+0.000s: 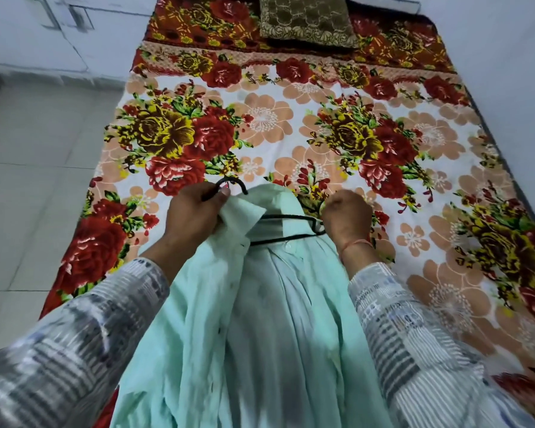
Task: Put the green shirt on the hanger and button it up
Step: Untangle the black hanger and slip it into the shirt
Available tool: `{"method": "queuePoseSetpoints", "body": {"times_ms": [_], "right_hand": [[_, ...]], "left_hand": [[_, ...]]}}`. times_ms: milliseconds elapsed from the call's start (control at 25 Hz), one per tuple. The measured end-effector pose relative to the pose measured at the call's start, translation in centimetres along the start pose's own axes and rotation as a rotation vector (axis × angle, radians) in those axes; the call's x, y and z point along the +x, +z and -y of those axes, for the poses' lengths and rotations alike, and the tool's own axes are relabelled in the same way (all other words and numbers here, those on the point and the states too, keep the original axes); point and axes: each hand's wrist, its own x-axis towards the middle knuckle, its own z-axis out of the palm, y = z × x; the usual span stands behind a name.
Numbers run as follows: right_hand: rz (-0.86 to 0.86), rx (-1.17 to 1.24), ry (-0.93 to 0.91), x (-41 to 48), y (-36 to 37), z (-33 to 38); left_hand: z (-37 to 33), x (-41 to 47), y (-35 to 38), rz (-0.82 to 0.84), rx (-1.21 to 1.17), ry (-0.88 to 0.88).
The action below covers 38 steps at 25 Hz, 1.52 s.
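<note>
A pale green shirt (260, 304) hangs in front of me over the bed, its collar end up near my hands. A black hanger (288, 218) sits inside the open neck; its hook sticks out at the upper left. My left hand (195, 211) grips the hook together with a fold of the shirt's collar. My right hand (346, 213) is curled round the hanger's right end and the shirt's shoulder cloth. The shirt front is open, with one white button showing below the hanger bar.
A bed with a floral sheet (291, 125) fills the view ahead. A brown embroidered pillow (306, 20) lies at its far end. Grey floor tiles (37, 156) run along the left, and a pale wall stands at the right.
</note>
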Motion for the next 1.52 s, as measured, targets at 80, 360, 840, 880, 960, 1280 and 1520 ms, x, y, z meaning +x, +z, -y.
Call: {"method": "queuePoseSetpoints", "body": {"times_ms": [80,360,840,880,960,1280,1520], "right_hand": [[0.238,-0.082,0.004,-0.9,0.9,-1.3],[0.037,0.605,0.348,-5.2,4.9,-3.7],[-0.002,0.32,0.181,-1.6,5.0,-4.2],[-0.011,0.304,0.147,-1.3,4.6,-4.5],[0.0,0.314,0.081,-0.3,3.2,-4.7],[0.273,0.587,0.033,2.0,-3.9,-5.0],[0.627,0.378,-0.312,-7.8,1.3,1.1]], "left_hand": [[0.3,0.0,0.1,-0.013,0.048,0.017],[0.8,0.4,-1.0,-0.167,0.069,0.042],[0.3,-0.2,-1.5,-0.176,-0.031,0.057],[0.3,-0.3,-1.5,-0.164,-0.032,0.065],[0.3,-0.5,-1.5,-0.134,-0.016,0.092],[0.9,-1.0,0.1,-0.155,0.043,0.138],[-1.3,-0.1,5.4,-0.248,0.163,0.223]]}}
